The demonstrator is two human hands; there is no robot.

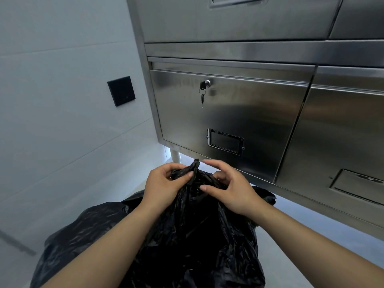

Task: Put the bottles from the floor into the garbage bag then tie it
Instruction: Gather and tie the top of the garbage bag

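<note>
Black garbage bag [187,235] stood on floor below steel cabinet [228,113], neck gathered up. Left hand [164,183] pinched bunched plastic, fingers curled round it. Right hand [230,188] gripped opposite side of neck, index finger raised clear. Key [202,99] hung from drawer lock. Black wall plate [121,90] at left.

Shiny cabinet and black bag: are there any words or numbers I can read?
None can be read.
The label frame on the drawer: dark, no writing shows.
The wall plate: a faint mark, too small to read.
The garbage bag: no print.
</note>
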